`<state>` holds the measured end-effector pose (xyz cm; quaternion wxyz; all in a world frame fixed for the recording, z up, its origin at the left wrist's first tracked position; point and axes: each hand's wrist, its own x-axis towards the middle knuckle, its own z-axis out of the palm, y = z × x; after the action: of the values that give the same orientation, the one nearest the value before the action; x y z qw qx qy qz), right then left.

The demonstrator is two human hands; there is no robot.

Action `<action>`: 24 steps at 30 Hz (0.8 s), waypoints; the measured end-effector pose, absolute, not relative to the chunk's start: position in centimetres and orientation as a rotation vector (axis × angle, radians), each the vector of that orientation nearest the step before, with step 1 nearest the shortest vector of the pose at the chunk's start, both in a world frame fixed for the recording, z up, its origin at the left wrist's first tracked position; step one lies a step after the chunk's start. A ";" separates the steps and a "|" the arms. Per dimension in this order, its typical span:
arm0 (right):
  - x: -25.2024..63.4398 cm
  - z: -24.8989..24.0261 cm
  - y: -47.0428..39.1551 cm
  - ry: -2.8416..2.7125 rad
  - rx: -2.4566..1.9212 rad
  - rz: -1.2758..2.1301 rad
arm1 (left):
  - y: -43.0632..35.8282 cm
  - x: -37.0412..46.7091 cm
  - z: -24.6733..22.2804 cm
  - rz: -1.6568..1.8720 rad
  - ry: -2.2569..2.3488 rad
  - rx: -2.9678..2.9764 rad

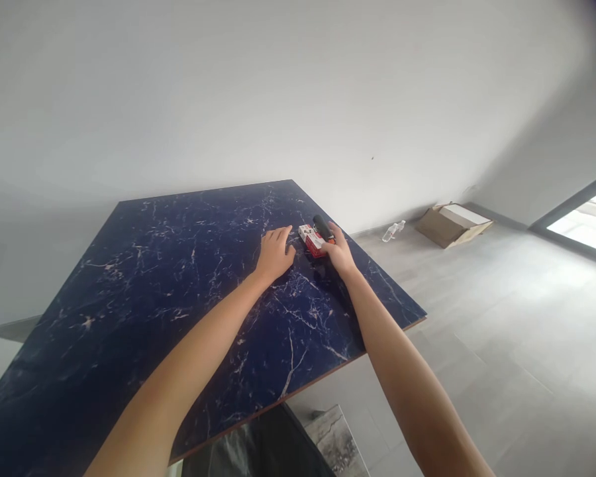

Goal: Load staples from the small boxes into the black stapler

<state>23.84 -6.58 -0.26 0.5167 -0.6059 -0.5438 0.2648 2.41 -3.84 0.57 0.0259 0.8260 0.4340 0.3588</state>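
A blue board with white marble-like veins (169,291) lies flat in front of me. On its right part rests a small red and white box (312,242). Against the box's right side is a black tool with an orange part (322,227); its exact kind does not show. My right hand (340,253) is closed around the tool's near end, its thumb by the box's edge. To the left of the box, my left hand (275,254) hovers at or touches the board, fingers spread and holding nothing.
Behind the board rises a plain pale wall (203,93). On the grey tiled floor (516,331) to the right are a clear plastic bottle (391,232) and a brown cardboard box (440,225). A grey marbled panel (334,440) and dark material (273,444) show below the board's front edge.
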 end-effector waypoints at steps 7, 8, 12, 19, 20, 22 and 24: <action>23.6 -0.4 -4.9 -1.123 -1.486 0.693 | -11.5 -6.2 1.3 1.094 1.217 2.580; 23.3 -0.4 -4.8 -1.158 -1.487 0.685 | -12.7 -7.9 1.4 1.050 1.224 2.601; 20.8 -0.5 -4.6 -1.234 -1.458 0.727 | -16.1 -16.7 2.0 0.993 1.437 2.584; 11.3 0.2 -5.5 -1.250 -1.425 0.883 | -16.0 -26.7 1.8 1.000 1.908 2.124; 9.7 0.2 -5.7 -1.257 -1.423 0.886 | -15.8 -26.7 1.7 0.981 1.900 2.086; 6.4 0.2 -6.3 -1.278 -1.420 0.884 | -15.6 -26.3 1.5 0.936 1.867 2.057; 3.0 0.2 -6.8 -1.312 -1.395 0.920 | -15.6 -25.5 1.4 0.887 1.818 2.042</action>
<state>3.04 -6.85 0.23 0.4868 -0.5735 -0.5394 0.3783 -25.54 -15.59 1.36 0.1331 0.7041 0.6268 0.3059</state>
